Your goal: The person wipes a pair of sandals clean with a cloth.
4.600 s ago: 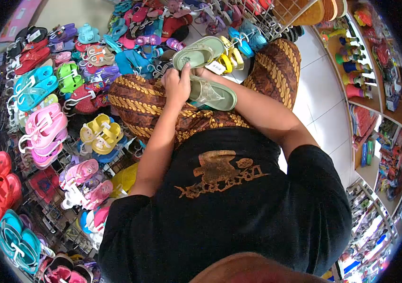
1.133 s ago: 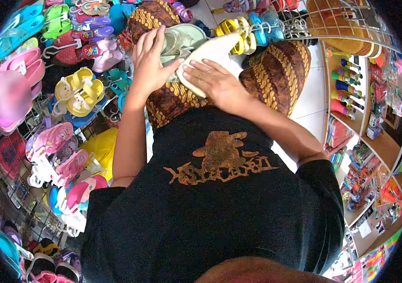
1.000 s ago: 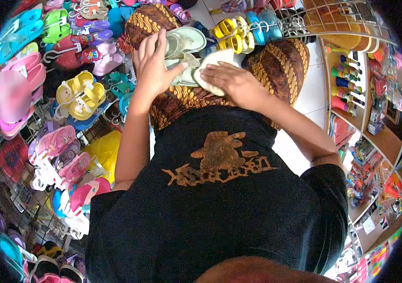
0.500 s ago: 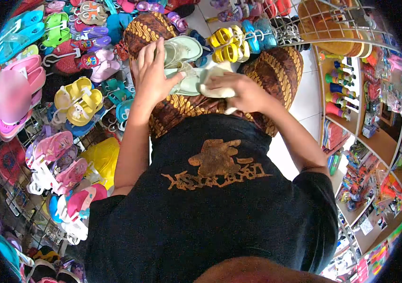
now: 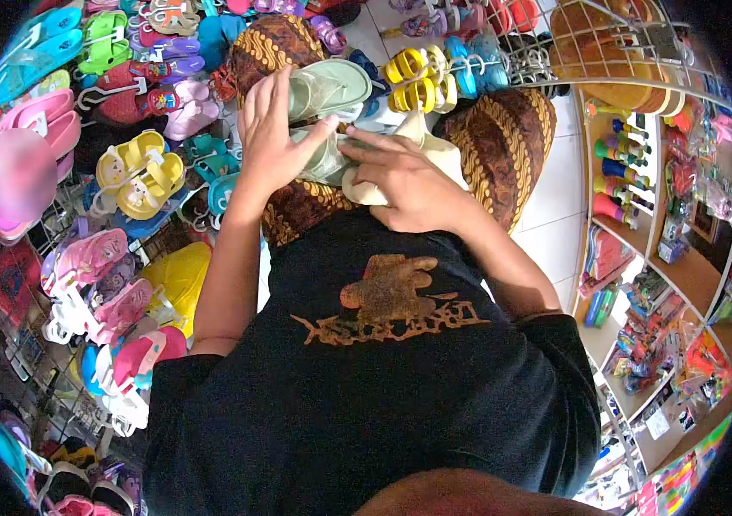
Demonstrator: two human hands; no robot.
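- A pair of pale green sandals (image 5: 350, 86) is lying across the lap in the upper middle of the frame, one sandal above the other, their soles pointing sideways.
- The left hand (image 5: 269, 133) is spreading its fingers over the left ends of both sandals, its thumb reaching towards the lower one; its palm side is staying out of sight, so I cannot tell whether it is gripping them.
- The right hand (image 5: 402, 176) is holding a cream cloth (image 5: 446, 159) bunched beneath it, its fingers bending over the lower sandal near the strap.
- The left thumb and the right fingertips are lying just beside each other.
- Brown-and-gold patterned trousers (image 5: 503, 150) are showing on both sides of the sandals, and a black shirt (image 5: 383, 404) is filling the lower middle.
- Yellow sandals (image 5: 415, 93) are hanging just right of the pale green pair, with blue footwear (image 5: 488, 76) beside them.
- Yellow strapped shoes (image 5: 135, 176) are hanging at the left, below green clogs (image 5: 104, 56).
- A wire rack (image 5: 632, 83) is occupying the upper right; wooden shelves (image 5: 684, 254) are standing below it.
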